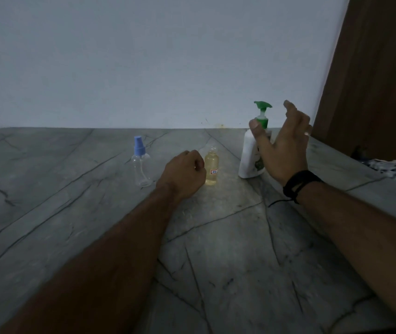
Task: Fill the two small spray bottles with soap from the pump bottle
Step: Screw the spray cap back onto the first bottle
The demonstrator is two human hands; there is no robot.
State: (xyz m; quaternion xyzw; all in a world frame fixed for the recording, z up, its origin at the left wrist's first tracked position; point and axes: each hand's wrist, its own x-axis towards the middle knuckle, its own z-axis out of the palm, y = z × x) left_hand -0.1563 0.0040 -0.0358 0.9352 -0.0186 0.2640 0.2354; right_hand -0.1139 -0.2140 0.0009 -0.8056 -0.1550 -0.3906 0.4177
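Note:
A white pump bottle with a green pump head stands at the back right of the stone table. My right hand is beside it with straight fingers raised. Its thumb lies in front of the bottle's neck, and the hand does not grip the bottle. A small bottle, uncapped and full of yellowish liquid, stands left of the pump bottle. My left hand rests with curled fingers right beside it; nothing shows in its grip. Further left stands an empty clear spray bottle with a blue cap.
A brown wooden panel rises at the right behind the table. A crumpled dark and white cloth lies at the table's right edge. A pale wall runs along the table's far edge.

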